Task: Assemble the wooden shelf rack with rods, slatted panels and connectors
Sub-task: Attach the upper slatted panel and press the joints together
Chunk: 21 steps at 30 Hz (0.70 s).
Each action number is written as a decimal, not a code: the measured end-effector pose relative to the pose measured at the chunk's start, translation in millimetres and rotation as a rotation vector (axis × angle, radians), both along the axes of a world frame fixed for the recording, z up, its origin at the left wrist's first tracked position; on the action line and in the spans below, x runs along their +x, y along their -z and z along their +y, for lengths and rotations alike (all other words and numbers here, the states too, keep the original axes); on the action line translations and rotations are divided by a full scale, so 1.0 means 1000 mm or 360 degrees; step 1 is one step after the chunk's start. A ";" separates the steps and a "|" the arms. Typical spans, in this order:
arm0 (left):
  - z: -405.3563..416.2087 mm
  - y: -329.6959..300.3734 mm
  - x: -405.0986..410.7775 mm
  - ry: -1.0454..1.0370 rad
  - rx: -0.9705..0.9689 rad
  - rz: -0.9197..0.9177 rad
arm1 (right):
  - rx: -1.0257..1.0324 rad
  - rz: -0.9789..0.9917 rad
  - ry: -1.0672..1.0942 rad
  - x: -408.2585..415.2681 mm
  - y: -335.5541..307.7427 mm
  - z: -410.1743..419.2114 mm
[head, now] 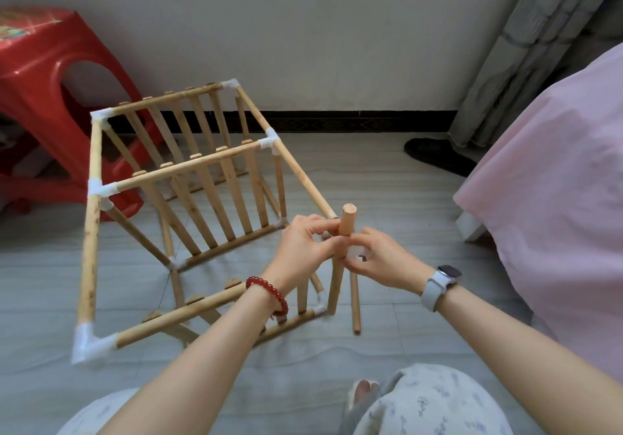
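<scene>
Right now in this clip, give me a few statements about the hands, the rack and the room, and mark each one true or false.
1. Both hands, left hand and right hand, meet at a short upright rod. True.
2. The rack lies on a table. False: it sits on the tiled floor.
3. A red stool stands behind the rack, on the left. True.
4. The left wrist wears a watch. False: it wears a red bead bracelet; the watch is on the right wrist.
5. White connectors join the rack's rods. True.
</scene>
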<state>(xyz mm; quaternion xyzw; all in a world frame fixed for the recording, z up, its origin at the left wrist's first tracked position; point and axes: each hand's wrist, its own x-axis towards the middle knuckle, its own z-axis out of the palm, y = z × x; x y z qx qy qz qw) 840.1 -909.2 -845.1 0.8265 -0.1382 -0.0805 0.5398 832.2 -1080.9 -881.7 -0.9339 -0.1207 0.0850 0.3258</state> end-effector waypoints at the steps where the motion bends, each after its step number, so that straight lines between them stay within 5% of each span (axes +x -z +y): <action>1: 0.004 0.007 0.001 0.0005 0.0269 -0.0113 | -0.0037 -0.0036 0.0023 -0.001 0.012 -0.003; 5: 0.021 0.037 -0.007 0.0051 0.1176 -0.0462 | 0.0027 -0.0065 0.0235 -0.003 0.058 -0.012; 21: 0.029 0.046 -0.005 0.0126 0.1195 -0.0648 | 0.0166 -0.0029 0.0341 -0.016 0.087 -0.010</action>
